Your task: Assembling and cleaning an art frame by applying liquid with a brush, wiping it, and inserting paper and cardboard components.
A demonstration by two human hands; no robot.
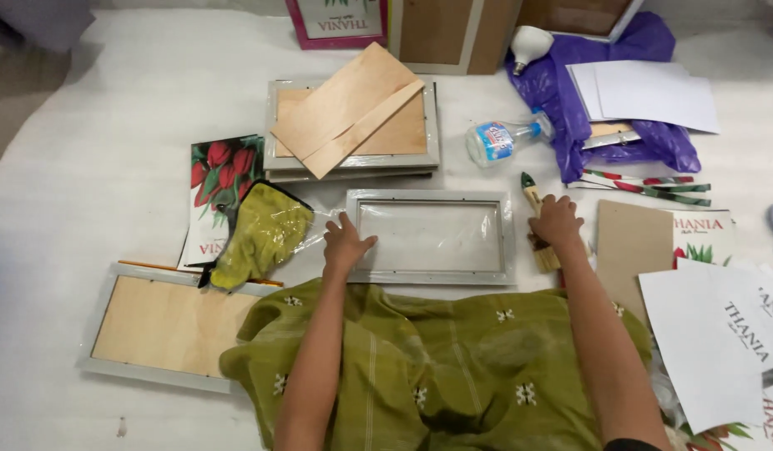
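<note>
While the empty grey picture frame (434,236) lies face-down on the white sheet (94,150), directly in front of the person's green-clad lap, the left hand (345,244) rests flat and spread on the frame's left rail, grasping nothing. The right hand (556,221), just right of the frame, is closed around the handle of a paintbrush (537,219) whose bristles point back toward the lap.

Left of the frame lies a yellow-green cloth (261,235) on a sheet of clear film, overlapping a tulip print (217,192). Behind the frame sits a stack of backed frames (353,125) topped with loose plywood boards, and behind and to its right a plastic bottle (503,138) lies on its side against a purple bag (587,108). A further frame with its wooden backing fitted (165,326) lies to the near left of the central frame.

To brush the glass recess well, it seems best to keep the flat hand pressing the rail so the frame cannot slide, to sweep the bristles lightly from one end to the other, and to work the corners last, where dust is likely to collect.
</note>
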